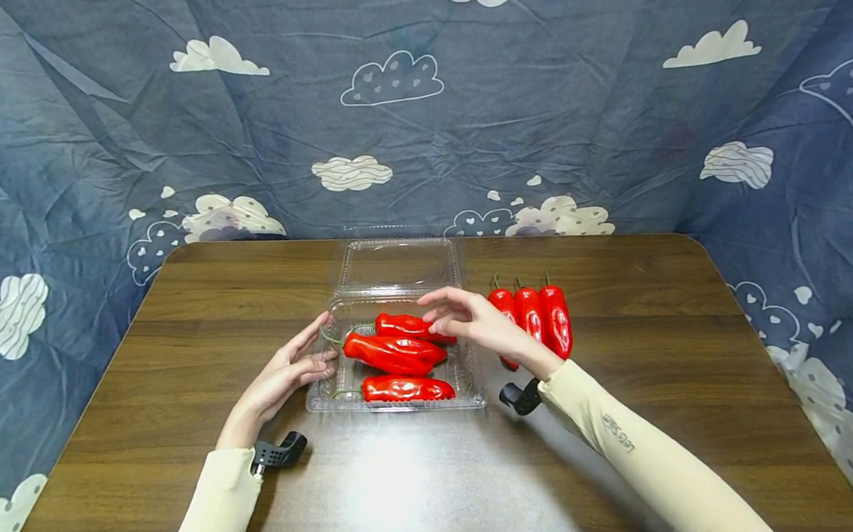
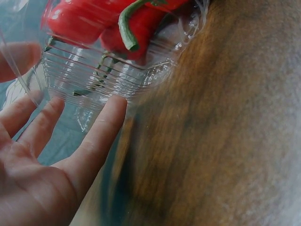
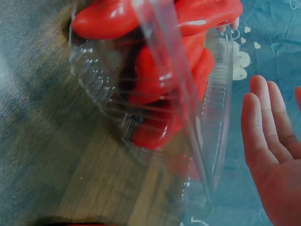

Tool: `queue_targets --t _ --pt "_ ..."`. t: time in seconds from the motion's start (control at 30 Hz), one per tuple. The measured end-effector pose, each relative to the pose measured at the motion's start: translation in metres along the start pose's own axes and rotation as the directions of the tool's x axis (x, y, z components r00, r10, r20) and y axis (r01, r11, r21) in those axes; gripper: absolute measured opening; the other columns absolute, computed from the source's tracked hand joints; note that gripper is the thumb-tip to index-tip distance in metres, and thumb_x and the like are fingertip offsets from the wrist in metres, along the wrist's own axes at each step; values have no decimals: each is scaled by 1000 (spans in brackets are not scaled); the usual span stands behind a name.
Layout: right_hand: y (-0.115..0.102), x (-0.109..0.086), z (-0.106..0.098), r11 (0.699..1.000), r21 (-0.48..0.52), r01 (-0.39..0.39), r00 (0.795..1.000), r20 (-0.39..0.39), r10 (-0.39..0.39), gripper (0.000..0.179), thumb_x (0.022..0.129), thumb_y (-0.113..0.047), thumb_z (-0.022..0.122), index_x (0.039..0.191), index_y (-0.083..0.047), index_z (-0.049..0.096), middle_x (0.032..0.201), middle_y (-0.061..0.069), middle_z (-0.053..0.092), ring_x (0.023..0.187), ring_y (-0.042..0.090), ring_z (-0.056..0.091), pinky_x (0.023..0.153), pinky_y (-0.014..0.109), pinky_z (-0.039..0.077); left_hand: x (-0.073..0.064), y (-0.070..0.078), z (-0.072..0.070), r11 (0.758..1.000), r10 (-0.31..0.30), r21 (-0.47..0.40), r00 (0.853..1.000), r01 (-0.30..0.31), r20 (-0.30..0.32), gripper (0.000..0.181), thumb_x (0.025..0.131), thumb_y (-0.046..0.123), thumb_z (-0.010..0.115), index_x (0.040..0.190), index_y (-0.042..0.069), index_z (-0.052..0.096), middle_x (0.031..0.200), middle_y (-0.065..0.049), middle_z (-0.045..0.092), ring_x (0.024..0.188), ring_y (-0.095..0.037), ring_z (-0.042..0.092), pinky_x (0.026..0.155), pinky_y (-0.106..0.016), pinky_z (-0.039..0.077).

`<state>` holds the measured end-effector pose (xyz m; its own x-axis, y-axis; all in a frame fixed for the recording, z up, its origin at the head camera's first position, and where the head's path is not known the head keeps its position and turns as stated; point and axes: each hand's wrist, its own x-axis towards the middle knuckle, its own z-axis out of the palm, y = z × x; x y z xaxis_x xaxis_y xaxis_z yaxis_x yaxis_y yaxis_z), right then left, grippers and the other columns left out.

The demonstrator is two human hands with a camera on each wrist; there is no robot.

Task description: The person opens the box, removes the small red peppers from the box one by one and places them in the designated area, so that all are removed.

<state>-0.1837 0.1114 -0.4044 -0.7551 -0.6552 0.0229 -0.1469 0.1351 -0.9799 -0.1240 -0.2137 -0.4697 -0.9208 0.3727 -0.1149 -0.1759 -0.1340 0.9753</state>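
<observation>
A clear plastic clamshell box (image 1: 472, 399) stands on the table with its lid (image 1: 399, 268) folded back. Several glossy red peppers (image 1: 407, 390) with green stems lie in it side by side. At the box's left wall is my left hand (image 1: 286, 376), its fingers extended and touching the ribbed plastic (image 2: 113, 75). My right hand (image 1: 468, 315) hovers over the box's right side, above the end of the farthest pepper (image 1: 399, 325). Its fingers are slightly bent and hold nothing; the right wrist view shows them (image 3: 254, 122) fairly straight, apart from the peppers.
To the right of the box, three more red peppers (image 1: 558, 318) lie in a row on the wooden table (image 1: 641, 316), partly behind my right forearm. A blue cloth with cloud prints (image 1: 376, 145) hangs behind the table and along its sides.
</observation>
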Motion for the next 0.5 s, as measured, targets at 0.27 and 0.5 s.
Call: queue_targets --t 0.27,0.5 --pt "-4 7 9 997 -66 31 997 75 -26 41 89 6 56 129 6 51 122 29 55 112 41 54 90 35 48 -1 -1 -1 1000 13 3 1000 -13 2 71 92 -10 41 154 9 12 158 -15 0 131 -46 29 95 -33 47" --pt "-6 13 17 995 -91 49 987 160 -34 44 87 6 55 131 2 51 128 28 51 105 42 57 90 37 48 -1 1 0 1000 6 10 1000 -6 -4 71 92 -9 41 154 11 13 158 -11 3 130 -41 34 95 -33 47"
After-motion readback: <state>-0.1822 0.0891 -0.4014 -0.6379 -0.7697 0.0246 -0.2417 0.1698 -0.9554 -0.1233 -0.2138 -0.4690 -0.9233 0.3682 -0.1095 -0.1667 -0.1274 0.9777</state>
